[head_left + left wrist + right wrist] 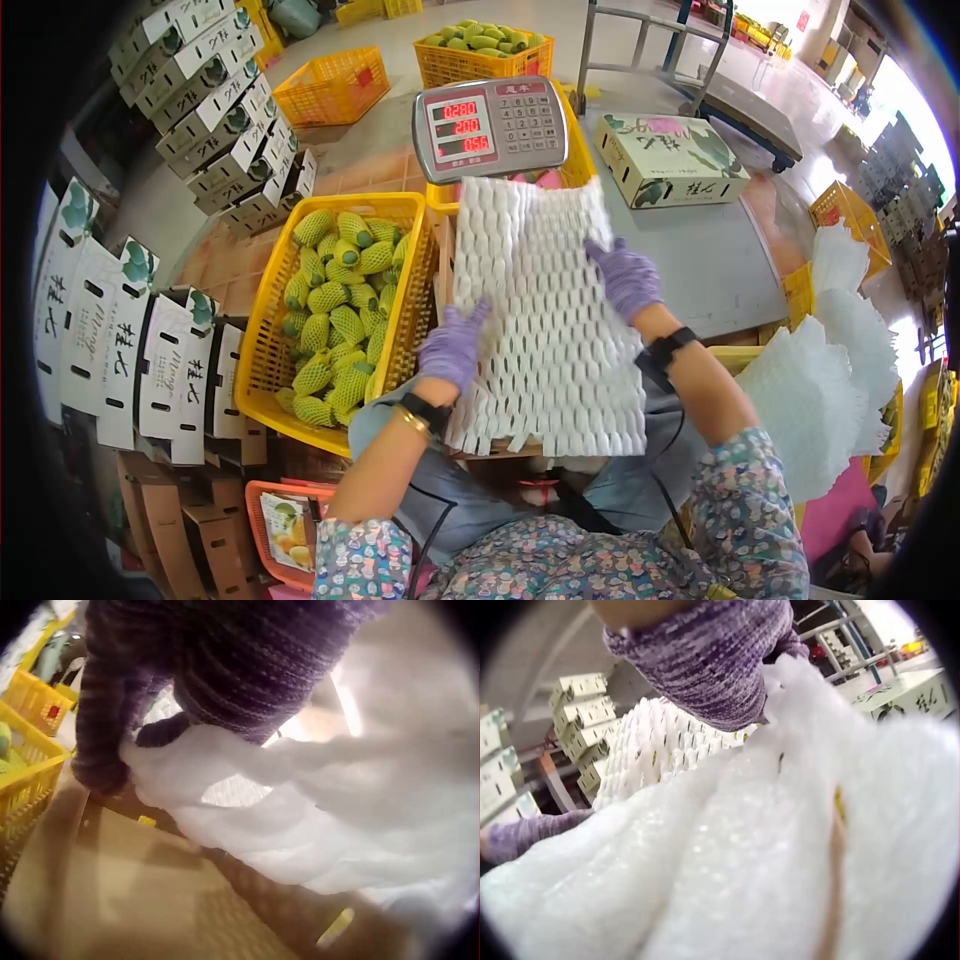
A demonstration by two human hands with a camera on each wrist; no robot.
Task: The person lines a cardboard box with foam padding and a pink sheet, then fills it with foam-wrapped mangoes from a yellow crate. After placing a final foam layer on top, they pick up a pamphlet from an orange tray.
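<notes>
A white foam net sheet (545, 330) spreads over a box between the person's knees, its far edge against the scale (490, 130). Gripping the sheet's left side is the left hand (453, 348), in a purple knit glove; the left wrist view shows this hand (225, 667) with fingers curled round the white foam (225, 765). On the right side, the gloved right hand (626, 280) pinches the sheet's edge, and in the right wrist view the hand (712, 664) holds gathered foam (780, 810). Beneath the sheet, the box's contents are hidden.
Left of the sheet stands a yellow crate (250, 375) of net-wrapped green fruit (345, 318). A printed carton (670, 165) lies on a grey surface (700, 250) at right, with more foam sheets (800, 400) nearer. Stacked cartons (205, 110) line the left; a trolley (745, 115) stands behind.
</notes>
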